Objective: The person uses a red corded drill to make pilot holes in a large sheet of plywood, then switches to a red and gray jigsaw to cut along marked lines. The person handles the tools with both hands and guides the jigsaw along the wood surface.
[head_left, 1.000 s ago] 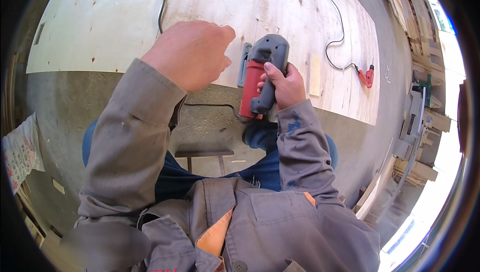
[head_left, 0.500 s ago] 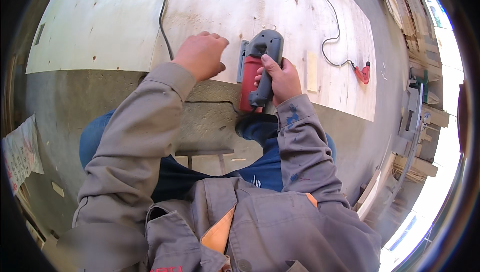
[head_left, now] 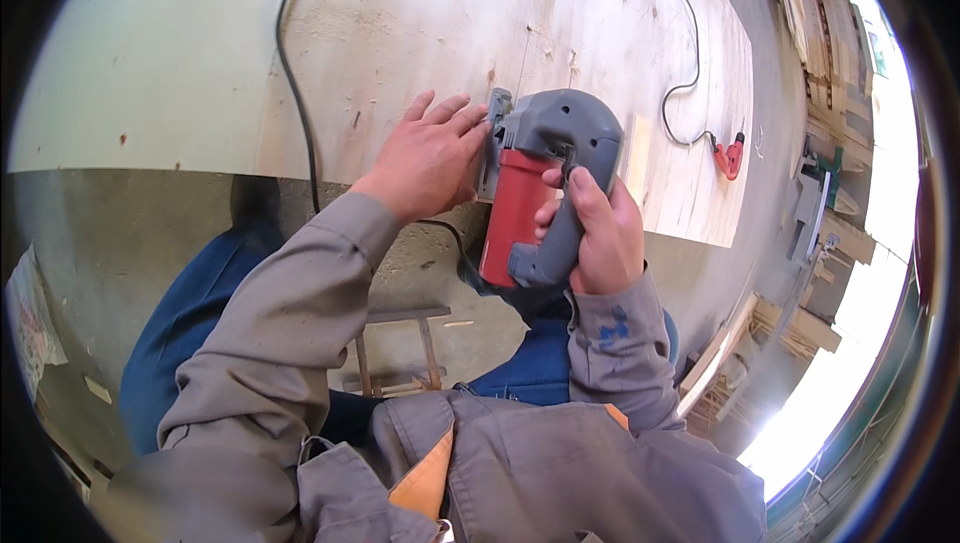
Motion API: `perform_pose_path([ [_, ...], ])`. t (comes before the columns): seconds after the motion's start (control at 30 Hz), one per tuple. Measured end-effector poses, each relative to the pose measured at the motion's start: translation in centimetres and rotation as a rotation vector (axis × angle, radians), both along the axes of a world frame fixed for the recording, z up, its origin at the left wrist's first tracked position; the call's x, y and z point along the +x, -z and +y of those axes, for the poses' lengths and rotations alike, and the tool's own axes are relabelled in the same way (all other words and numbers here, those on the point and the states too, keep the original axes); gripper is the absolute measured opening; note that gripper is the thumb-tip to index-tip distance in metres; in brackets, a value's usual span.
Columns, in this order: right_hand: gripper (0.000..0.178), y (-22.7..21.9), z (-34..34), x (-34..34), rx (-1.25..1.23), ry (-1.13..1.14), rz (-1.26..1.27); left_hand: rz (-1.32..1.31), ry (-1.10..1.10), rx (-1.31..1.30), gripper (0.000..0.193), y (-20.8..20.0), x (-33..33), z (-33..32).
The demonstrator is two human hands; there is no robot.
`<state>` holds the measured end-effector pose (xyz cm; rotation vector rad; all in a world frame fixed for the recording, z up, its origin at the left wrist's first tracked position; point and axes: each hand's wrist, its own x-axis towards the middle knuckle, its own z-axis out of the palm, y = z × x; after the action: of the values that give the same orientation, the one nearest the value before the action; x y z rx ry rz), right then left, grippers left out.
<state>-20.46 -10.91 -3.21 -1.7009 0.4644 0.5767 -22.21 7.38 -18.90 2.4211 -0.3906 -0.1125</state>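
Observation:
A red and grey jigsaw lies at the near edge of a pale plywood sheet, tipped on its side by the look of it. My right hand is wrapped round its grey handle, the thumb near the trigger. The jigsaw's metal base plate faces my left hand. That hand rests palm down on the plywood near the edge, fingers stretched out, their tips at the base plate. The blade is hidden from view. A thin line runs across the sheet beyond the tool.
A narrow wood strip lies right of the jigsaw. Farther right is a red corded power tool. A black cord crosses the sheet at left. A small wooden stool stands below me. Stacked boards line the right side.
My left hand has come down from above the sheet's edge to lie beside the base plate. The jigsaw, still in my right hand, appears larger and turned slightly, as my view has shifted closer.

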Motion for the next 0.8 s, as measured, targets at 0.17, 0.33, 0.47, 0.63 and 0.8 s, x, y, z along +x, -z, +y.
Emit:
perform_pose_path([
  [0.17,0.032,-0.1,0.5,0.2,0.017,0.002,-0.022,0.028,0.029,-0.091,0.086,2.1,1.0,-0.4],
  [0.33,0.039,-0.1,-0.2,0.0,0.139,0.036,-0.022,-0.009,0.042,-0.107,0.088,1.6,1.1,-0.1],
  [0.47,0.055,-0.1,0.3,0.3,0.076,0.010,-0.031,0.001,0.022,-0.143,0.089,1.9,1.0,-0.3],
  [0.63,0.066,0.0,0.0,0.3,0.038,0.002,0.001,0.018,0.021,-0.145,0.089,2.1,1.1,-0.5],
  [0.8,0.071,-0.1,0.3,0.4,-0.008,-0.012,0.009,0.034,0.026,-0.156,0.088,2.2,1.1,-0.4],
])
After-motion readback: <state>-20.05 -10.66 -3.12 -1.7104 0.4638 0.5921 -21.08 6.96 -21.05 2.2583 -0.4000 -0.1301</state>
